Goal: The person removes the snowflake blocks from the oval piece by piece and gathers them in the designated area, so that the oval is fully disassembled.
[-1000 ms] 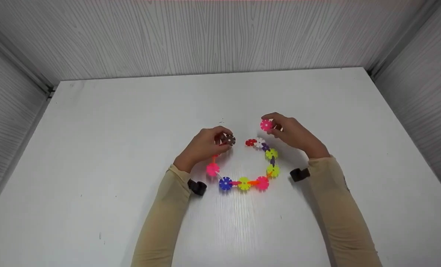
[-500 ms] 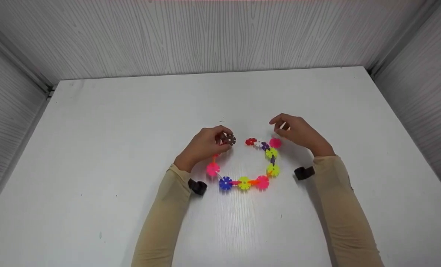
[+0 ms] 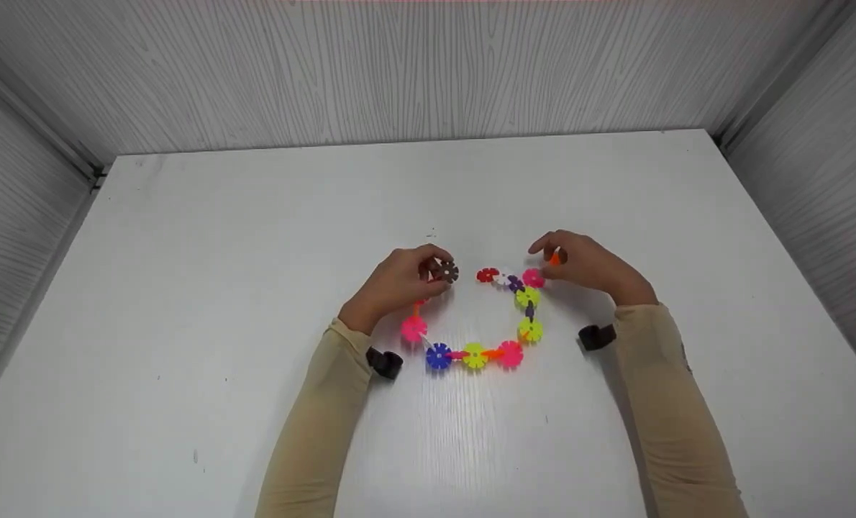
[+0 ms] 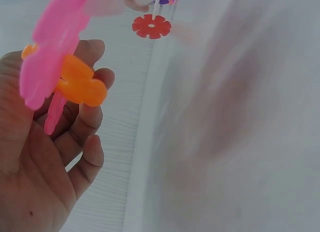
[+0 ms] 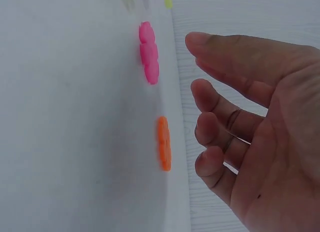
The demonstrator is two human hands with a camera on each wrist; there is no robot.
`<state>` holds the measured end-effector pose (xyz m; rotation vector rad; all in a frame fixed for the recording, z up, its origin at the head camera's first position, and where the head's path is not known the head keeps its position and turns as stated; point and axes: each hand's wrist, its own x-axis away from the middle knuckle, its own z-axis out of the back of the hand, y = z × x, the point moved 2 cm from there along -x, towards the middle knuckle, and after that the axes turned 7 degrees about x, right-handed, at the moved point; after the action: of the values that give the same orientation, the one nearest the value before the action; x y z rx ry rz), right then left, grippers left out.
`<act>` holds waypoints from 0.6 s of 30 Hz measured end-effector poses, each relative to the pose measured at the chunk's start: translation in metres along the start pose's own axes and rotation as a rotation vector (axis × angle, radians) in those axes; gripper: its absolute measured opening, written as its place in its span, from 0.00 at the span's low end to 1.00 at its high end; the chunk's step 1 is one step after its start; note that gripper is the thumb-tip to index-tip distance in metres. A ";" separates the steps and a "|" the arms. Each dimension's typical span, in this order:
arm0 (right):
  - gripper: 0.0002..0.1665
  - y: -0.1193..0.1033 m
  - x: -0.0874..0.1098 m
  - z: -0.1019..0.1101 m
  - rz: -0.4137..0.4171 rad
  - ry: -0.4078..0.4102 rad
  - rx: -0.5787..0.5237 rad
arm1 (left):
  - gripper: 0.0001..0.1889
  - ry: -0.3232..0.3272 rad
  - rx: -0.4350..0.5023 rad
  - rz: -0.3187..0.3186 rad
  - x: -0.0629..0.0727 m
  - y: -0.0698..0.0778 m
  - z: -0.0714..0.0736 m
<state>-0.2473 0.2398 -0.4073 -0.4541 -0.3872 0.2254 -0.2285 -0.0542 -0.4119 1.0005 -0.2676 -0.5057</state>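
Observation:
In the head view my left hand pinches a brown notched plastic disc at one end of a chain of interlocking snowflake discs. Close by the palm in the left wrist view are the chain's pink disc and orange disc. The chain curves round to a red disc at its other end. My right hand hovers with loosely bent fingers and holds nothing. A loose pink disc and a loose orange disc lie flat beside it.
The white table carries the chain and loose discs. Grey wood-grain panels stand behind and at both sides. A black wrist camera sits on the left forearm, another on the right.
My right hand has let go of the pink disc, which now lies beside the chain, and has moved right and nearer. The orange disc has come into view. My left hand keeps its place.

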 end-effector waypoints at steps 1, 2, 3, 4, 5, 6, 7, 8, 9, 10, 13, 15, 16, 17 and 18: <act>0.23 0.001 0.000 0.000 -0.003 -0.001 0.001 | 0.16 0.000 -0.002 -0.001 0.000 0.000 0.000; 0.23 0.003 0.000 -0.001 -0.004 0.000 0.003 | 0.16 0.000 -0.004 0.000 0.000 0.000 -0.001; 0.23 0.004 0.000 -0.001 -0.005 -0.001 0.005 | 0.16 0.000 -0.007 -0.002 -0.001 0.000 -0.001; 0.23 0.004 0.000 -0.002 -0.009 -0.003 0.007 | 0.16 0.000 -0.008 -0.003 -0.001 0.000 -0.001; 0.23 0.004 0.000 -0.002 -0.014 -0.006 0.009 | 0.16 0.001 -0.009 -0.004 -0.001 0.000 -0.001; 0.23 0.004 0.000 -0.003 -0.018 -0.009 0.017 | 0.16 0.001 -0.009 -0.005 -0.001 0.000 -0.001; 0.23 0.004 0.000 -0.003 -0.021 -0.013 0.027 | 0.16 0.001 -0.011 -0.007 -0.001 0.000 -0.001; 0.23 0.003 0.000 -0.003 -0.022 -0.017 0.035 | 0.16 0.000 -0.012 -0.009 -0.001 0.000 -0.001; 0.23 0.002 0.000 -0.004 -0.022 -0.023 0.043 | 0.16 -0.001 -0.013 -0.012 -0.001 0.000 -0.001; 0.23 0.001 0.000 -0.004 -0.024 -0.029 0.054 | 0.16 -0.002 -0.012 -0.009 -0.001 0.000 -0.001; 0.23 0.001 -0.001 -0.005 -0.014 -0.041 0.080 | 0.16 -0.008 -0.013 -0.004 -0.001 0.000 -0.001; 0.23 0.001 -0.002 -0.006 -0.009 -0.045 0.086 | 0.16 -0.012 -0.013 0.002 -0.001 -0.001 -0.001; 0.23 0.001 -0.002 -0.007 -0.004 -0.047 0.090 | 0.16 -0.014 -0.012 0.006 -0.001 -0.001 -0.001; 0.22 0.000 -0.003 -0.008 0.000 -0.048 0.094 | 0.16 -0.015 -0.011 0.009 -0.001 -0.001 -0.001; 0.22 0.000 -0.003 -0.008 0.004 -0.050 0.096 | 0.16 -0.015 -0.010 0.009 -0.001 -0.002 -0.001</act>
<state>-0.2465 0.2359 -0.4151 -0.3558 -0.4224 0.2585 -0.2293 -0.0538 -0.4136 0.9853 -0.2830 -0.5063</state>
